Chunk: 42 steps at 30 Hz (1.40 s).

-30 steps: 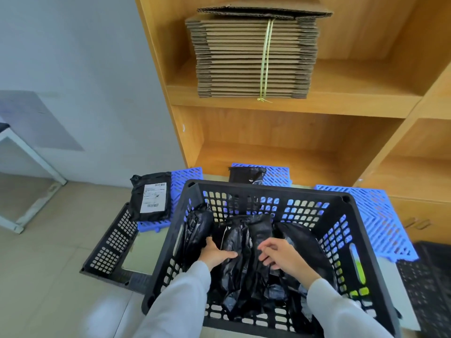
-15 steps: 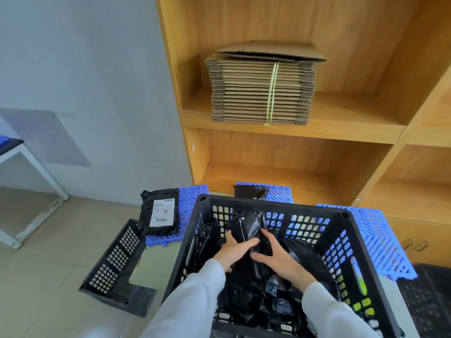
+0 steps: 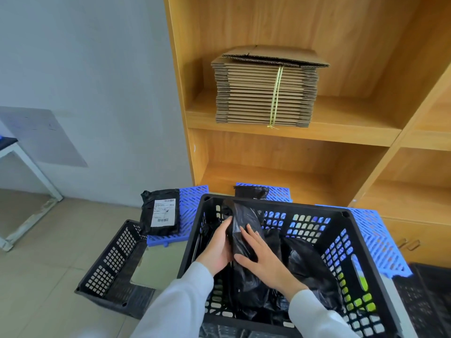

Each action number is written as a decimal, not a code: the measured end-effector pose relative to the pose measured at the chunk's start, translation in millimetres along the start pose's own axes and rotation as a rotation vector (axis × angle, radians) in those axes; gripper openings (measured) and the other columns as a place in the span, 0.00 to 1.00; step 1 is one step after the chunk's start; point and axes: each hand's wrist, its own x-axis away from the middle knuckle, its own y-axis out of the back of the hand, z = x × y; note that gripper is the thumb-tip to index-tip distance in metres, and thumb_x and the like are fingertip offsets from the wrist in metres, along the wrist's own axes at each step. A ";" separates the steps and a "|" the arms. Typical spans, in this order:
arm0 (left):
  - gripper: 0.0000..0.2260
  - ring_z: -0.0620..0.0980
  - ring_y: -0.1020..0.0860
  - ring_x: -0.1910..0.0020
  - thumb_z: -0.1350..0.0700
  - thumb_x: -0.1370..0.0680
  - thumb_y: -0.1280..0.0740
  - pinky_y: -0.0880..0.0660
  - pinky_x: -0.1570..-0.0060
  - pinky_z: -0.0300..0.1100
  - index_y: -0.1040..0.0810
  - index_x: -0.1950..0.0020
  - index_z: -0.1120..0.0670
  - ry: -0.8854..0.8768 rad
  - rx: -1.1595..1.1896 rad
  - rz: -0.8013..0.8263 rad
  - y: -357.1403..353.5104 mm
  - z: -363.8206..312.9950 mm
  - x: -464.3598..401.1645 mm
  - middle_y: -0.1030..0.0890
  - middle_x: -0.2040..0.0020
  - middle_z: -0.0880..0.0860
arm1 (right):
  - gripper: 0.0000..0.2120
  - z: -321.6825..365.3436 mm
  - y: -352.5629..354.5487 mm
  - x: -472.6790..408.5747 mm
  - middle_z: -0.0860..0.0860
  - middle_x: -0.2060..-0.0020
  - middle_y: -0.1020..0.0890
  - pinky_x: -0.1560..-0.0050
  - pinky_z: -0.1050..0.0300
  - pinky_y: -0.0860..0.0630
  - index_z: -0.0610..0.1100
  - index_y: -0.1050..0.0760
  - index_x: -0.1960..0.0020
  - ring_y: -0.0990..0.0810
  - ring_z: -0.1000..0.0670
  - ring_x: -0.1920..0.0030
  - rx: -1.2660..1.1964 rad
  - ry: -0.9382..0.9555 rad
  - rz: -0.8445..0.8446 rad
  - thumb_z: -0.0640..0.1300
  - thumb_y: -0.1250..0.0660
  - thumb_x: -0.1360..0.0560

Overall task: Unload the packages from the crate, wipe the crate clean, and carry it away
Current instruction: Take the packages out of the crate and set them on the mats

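Observation:
A black perforated crate (image 3: 346, 217) stands in front of me with several black plastic packages inside. Both my hands hold one upright black package (image 3: 244, 220) between them near the crate's far left corner. My left hand (image 3: 218, 245) presses its left side and my right hand (image 3: 262, 256) lies across its front with the fingers spread. Another black package (image 3: 307, 262) lies in the crate to the right. A labelled black package (image 3: 161, 212) lies on a blue mat to the left, and one more black package (image 3: 251, 191) lies behind the crate.
Blue perforated mats (image 3: 375, 230) lie on the floor behind and right of the crate. A second black crate (image 3: 114, 259) lies tipped on the left. A wooden shelf unit (image 3: 292, 134) holds a tied cardboard stack (image 3: 266, 91). A white table leg (image 3: 31, 167) stands far left.
Both hands have closed in on one package and raised it upright toward the crate's far left corner. My view has tilted upward and shifted left.

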 end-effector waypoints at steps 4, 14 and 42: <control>0.23 0.54 0.18 0.38 0.37 0.19 0.38 0.25 0.33 0.52 0.18 0.34 0.52 -0.026 -0.086 -0.025 4.2 -1.2 6.5 0.15 0.40 0.55 | 0.35 6.9 -12.3 3.8 0.71 0.22 0.55 0.20 0.53 0.53 0.71 0.51 0.22 0.59 0.64 0.21 -0.027 -0.012 -0.011 0.70 0.38 0.24; 0.26 0.43 0.35 0.24 0.32 0.20 0.43 0.40 0.23 0.49 0.25 0.27 0.42 -0.394 -1.057 0.077 -1.8 6.4 7.8 0.31 0.26 0.40 | 0.34 1.5 0.8 -4.2 0.45 0.35 0.19 0.34 0.36 0.25 0.57 0.26 0.29 0.19 0.42 0.36 -1.160 -0.357 -0.279 0.64 0.23 0.33; 0.18 0.45 0.17 0.44 0.46 0.22 0.27 0.18 0.44 0.45 0.25 0.35 0.47 -0.399 -0.529 -0.038 -53.0 -51.8 -55.0 0.15 0.45 0.51 | 0.21 -31.0 122.4 -5.2 0.46 0.44 0.14 0.36 0.41 0.23 0.45 0.20 0.37 0.15 0.43 0.43 -0.868 -0.293 -0.516 0.49 0.23 0.27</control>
